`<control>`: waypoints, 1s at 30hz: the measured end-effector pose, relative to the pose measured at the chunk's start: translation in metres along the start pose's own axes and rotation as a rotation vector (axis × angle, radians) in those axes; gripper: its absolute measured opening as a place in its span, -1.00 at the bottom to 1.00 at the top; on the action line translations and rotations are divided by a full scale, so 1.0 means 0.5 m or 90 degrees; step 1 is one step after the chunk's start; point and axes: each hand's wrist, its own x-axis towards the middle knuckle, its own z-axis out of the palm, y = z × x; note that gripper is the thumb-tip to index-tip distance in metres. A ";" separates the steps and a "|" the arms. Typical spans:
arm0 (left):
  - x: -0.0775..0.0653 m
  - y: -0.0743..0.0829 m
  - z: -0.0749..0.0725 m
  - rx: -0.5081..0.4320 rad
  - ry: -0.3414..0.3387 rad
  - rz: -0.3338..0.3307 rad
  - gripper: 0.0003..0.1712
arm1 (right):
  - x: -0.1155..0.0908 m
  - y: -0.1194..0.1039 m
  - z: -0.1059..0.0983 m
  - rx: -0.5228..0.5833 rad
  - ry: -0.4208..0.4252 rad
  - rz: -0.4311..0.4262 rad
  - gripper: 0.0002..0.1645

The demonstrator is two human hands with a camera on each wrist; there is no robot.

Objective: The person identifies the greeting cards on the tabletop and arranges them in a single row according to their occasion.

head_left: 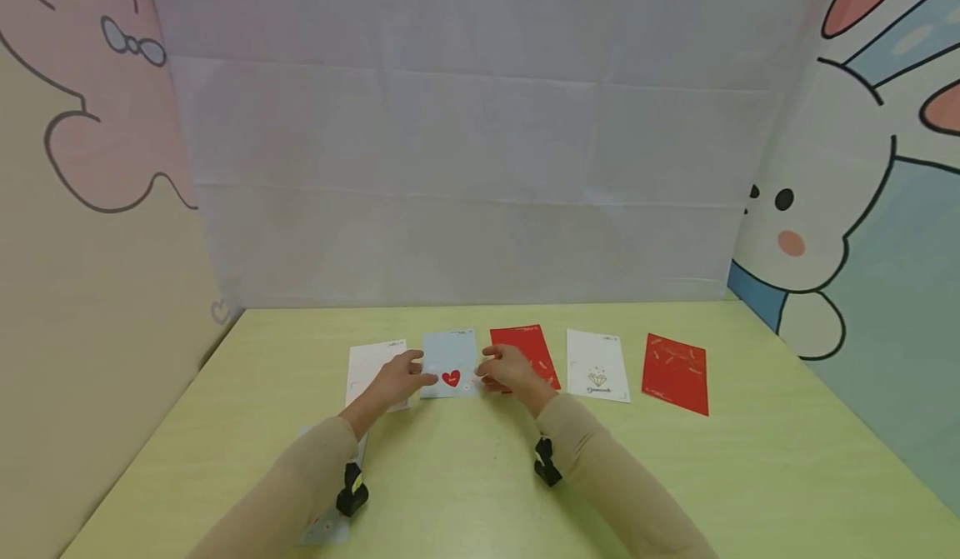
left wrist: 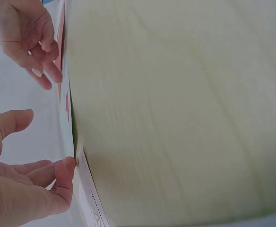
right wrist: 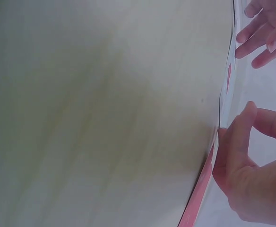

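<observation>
A light blue card (head_left: 450,351) with a red heart lies on the table between my two hands. At its left edge is my left hand (head_left: 396,380), fingers relaxed and thumb apart; in the left wrist view, fingertips (left wrist: 70,163) touch or nearly touch the card's edge. My right hand (head_left: 513,369) is by the opposite edge, over part of a red card (head_left: 536,346). Its fingers bend loosely, with fingertips (right wrist: 221,133) close to the blue card's corner in the right wrist view. A white card (head_left: 367,359) lies partly behind my left hand.
Farther right lie a white card (head_left: 592,359) with a gold diamond drawing and another red card (head_left: 675,371). A pale card (head_left: 327,530) is partly hidden under my left forearm. White cloth (head_left: 480,167) hangs behind the table (head_left: 465,492).
</observation>
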 end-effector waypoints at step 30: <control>0.016 0.000 0.016 -0.033 0.029 -0.038 -0.37 | 0.001 -0.003 0.003 0.088 0.020 0.029 -0.49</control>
